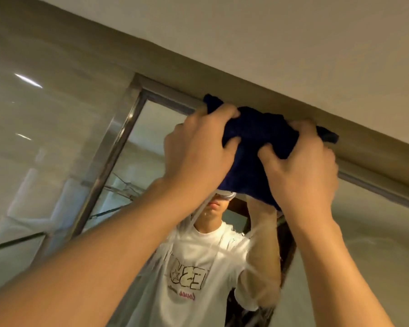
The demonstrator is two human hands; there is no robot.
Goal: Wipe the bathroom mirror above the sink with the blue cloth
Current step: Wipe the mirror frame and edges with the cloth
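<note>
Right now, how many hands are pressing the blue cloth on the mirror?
2. The left hand grips the blue cloth's left side; the right hand grips its right side, near the mirror's top edge.

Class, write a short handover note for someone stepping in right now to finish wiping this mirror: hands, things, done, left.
Left hand: gripping the blue cloth, pressing it on the glass.
Right hand: gripping the same cloth from the other side.
Cloth: bunched at the top edge of the mirror, just under the ledge above.
Done: cannot tell how much; wet streaks show lower on the glass.
Left: probably work downward over the streaked area. The sink is out of view.
</note>
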